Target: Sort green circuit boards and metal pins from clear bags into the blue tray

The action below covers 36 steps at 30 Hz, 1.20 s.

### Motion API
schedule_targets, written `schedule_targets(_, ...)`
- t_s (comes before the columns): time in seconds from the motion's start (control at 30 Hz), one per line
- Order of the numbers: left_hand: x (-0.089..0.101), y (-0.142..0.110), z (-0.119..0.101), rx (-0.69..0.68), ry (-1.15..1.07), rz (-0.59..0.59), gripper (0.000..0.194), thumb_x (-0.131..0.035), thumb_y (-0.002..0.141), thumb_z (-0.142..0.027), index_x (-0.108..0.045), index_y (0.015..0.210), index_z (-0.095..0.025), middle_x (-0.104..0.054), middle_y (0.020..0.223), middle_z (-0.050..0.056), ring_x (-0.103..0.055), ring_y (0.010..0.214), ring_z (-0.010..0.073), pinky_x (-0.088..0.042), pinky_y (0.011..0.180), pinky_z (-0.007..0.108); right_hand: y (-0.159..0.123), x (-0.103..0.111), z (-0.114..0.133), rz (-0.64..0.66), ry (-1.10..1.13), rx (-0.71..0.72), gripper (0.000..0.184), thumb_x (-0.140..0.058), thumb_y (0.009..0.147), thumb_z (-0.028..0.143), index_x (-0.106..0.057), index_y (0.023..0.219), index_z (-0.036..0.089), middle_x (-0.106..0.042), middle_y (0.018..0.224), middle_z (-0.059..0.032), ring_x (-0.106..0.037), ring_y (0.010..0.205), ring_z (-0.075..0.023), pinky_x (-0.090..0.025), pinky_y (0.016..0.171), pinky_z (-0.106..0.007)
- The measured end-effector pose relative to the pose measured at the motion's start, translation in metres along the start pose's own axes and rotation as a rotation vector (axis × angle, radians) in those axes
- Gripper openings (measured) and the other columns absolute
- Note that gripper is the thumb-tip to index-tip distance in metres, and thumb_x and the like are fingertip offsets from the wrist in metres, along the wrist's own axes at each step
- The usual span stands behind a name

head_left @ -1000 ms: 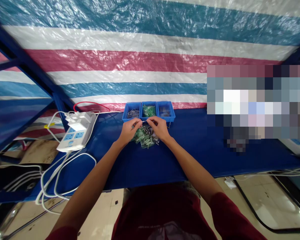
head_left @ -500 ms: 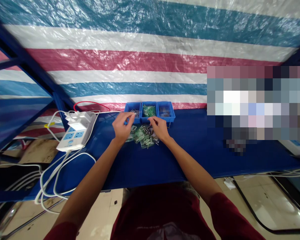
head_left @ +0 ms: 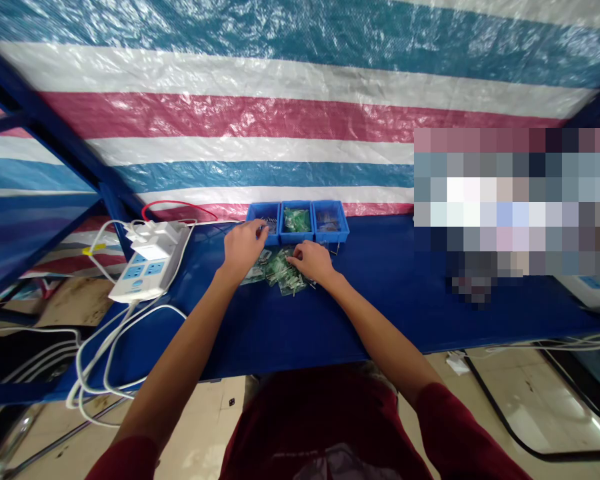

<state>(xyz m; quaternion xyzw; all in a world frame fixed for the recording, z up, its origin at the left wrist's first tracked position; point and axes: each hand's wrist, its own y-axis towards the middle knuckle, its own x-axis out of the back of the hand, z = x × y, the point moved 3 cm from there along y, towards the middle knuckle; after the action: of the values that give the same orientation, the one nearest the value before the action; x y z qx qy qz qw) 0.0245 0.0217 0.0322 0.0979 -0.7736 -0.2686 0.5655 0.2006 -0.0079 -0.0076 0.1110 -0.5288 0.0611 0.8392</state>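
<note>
A heap of small clear and green plastic bags (head_left: 283,272) with thin metal pieces lies on the blue table. My right hand (head_left: 313,261) is at the heap's right side, fingertips bent together among the bags; what they pinch is hidden. My left hand (head_left: 243,251) is at the front of the left blue bin (head_left: 271,238), its fingers curled in, and anything in them is too small to make out. That bin holds small metal pieces. Green bags (head_left: 297,219) fill the middle bin, and the right bin (head_left: 331,236) holds clear bags.
A white power strip (head_left: 145,283) with plugged-in adapters stands on the left, its white cables looping over the table's front edge. A red wire (head_left: 180,203) runs behind it. Striped plastic sheeting (head_left: 260,120) hangs at the back. A blurred-out patch covers the right.
My right hand has moved down and left onto the bags. My left hand has lowered a little beside the left bin, its fingers curling in. The view has shifted slightly.
</note>
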Motion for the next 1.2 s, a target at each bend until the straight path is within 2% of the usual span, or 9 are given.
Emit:
schedule_targets(0.23,0.001,-0.011,-0.007,-0.040,-0.187,0.074,0.025,-0.051,0.090,-0.035,-0.072,0.094,-0.022,-0.072,0.076,0.004,-0.065,0.070,0.0216,-0.045,0.066,0.029,0.000,-0.006,0.008,0.048,-0.108,-0.008,0.020,-0.052,0.092,0.029,-0.070,0.091,0.019,-0.068,0.103,-0.0095,-0.064,0.099,-0.0234,-0.047,0.077,-0.030)
schedule_targets(0.37,-0.004,-0.017,-0.011,-0.075,-0.328,0.060,0.033,-0.044,0.093,-0.037,-0.071,0.102,-0.019,-0.072,0.098,0.007,-0.065,0.081,0.0198,-0.048,0.077,0.030,0.000,-0.002,0.005,-0.001,-0.071,-0.031,0.020,-0.048,0.094,0.028,-0.066,0.097,0.020,-0.071,0.100,-0.0078,-0.065,0.093,-0.0225,-0.045,0.075,-0.029)
schedule_targets(0.47,-0.013,-0.021,-0.012,-0.126,-0.418,0.125,0.039,-0.045,0.093,-0.043,-0.070,0.109,-0.018,-0.071,0.109,0.009,-0.065,0.093,0.0218,-0.050,0.080,0.030,0.000,0.003,0.001,-0.055,0.000,0.008,0.020,-0.046,0.097,0.027,-0.064,0.102,0.020,-0.072,0.096,-0.0053,-0.066,0.090,-0.0213,-0.043,0.074,-0.028)
schedule_targets(0.53,-0.017,-0.023,-0.010,-0.139,-0.453,0.154,0.038,-0.047,0.092,-0.046,-0.071,0.105,-0.018,-0.072,0.104,0.009,-0.066,0.093,0.0224,-0.050,0.080,0.031,-0.001,0.007,-0.003,-0.082,0.053,0.059,0.019,-0.047,0.097,0.026,-0.063,0.104,0.020,-0.073,0.095,-0.0044,-0.066,0.090,-0.0202,-0.042,0.075,-0.027)
schedule_targets(0.67,-0.019,-0.025,-0.008,-0.144,-0.486,0.125,0.035,-0.051,0.091,-0.046,-0.071,0.090,-0.018,-0.073,0.088,0.007,-0.065,0.081,0.0200,-0.049,0.078,0.030,0.000,0.010,-0.007,-0.175,0.192,0.164,0.015,-0.050,0.095,0.023,-0.064,0.099,0.019,-0.072,0.093,-0.0038,-0.065,0.089,-0.0185,-0.042,0.078,-0.025)
schedule_targets(0.8,-0.020,-0.027,-0.011,-0.162,-0.549,0.142,0.034,-0.052,0.090,-0.045,-0.070,0.086,-0.017,-0.072,0.081,0.005,-0.062,0.070,0.0165,-0.047,0.070,0.027,0.001,0.009,-0.011,-0.286,0.412,0.166,0.014,-0.052,0.093,0.020,-0.066,0.091,0.019,-0.071,0.087,-0.0035,-0.066,0.081,-0.0175,-0.045,0.076,-0.026)
schedule_targets(0.9,-0.021,-0.028,-0.013,-0.112,-0.623,0.124,0.033,-0.054,0.088,-0.045,-0.069,0.084,-0.016,-0.070,0.076,0.003,-0.059,0.064,0.0146,-0.045,0.063,0.025,0.003,0.007,-0.013,-0.324,0.608,0.118,0.011,-0.057,0.089,0.023,-0.068,0.091,0.019,-0.072,0.082,-0.0027,-0.066,0.071,-0.0163,-0.049,0.071,-0.026)
schedule_targets(1.0,-0.022,-0.029,-0.014,-0.035,-0.730,0.087,0.031,-0.057,0.087,-0.044,-0.070,0.084,-0.016,-0.071,0.078,0.003,-0.061,0.067,0.0146,-0.047,0.065,0.025,0.004,0.004,-0.012,-0.306,0.748,0.086,0.011,-0.061,0.086,0.025,-0.070,0.091,0.020,-0.071,0.076,-0.0015,-0.065,0.062,-0.0157,-0.050,0.066,-0.026)
schedule_targets(1.2,-0.026,-0.031,-0.014,0.126,-0.944,0.014,0.030,-0.071,0.075,-0.044,-0.072,0.084,-0.015,-0.073,0.080,0.005,-0.065,0.072,0.0168,-0.051,0.070,0.027,0.000,0.004,-0.004,-0.272,0.739,0.091,0.022,-0.058,0.090,0.030,-0.069,0.075,0.019,-0.068,0.067,0.0004,-0.061,0.056,-0.0130,-0.047,0.064,-0.024)
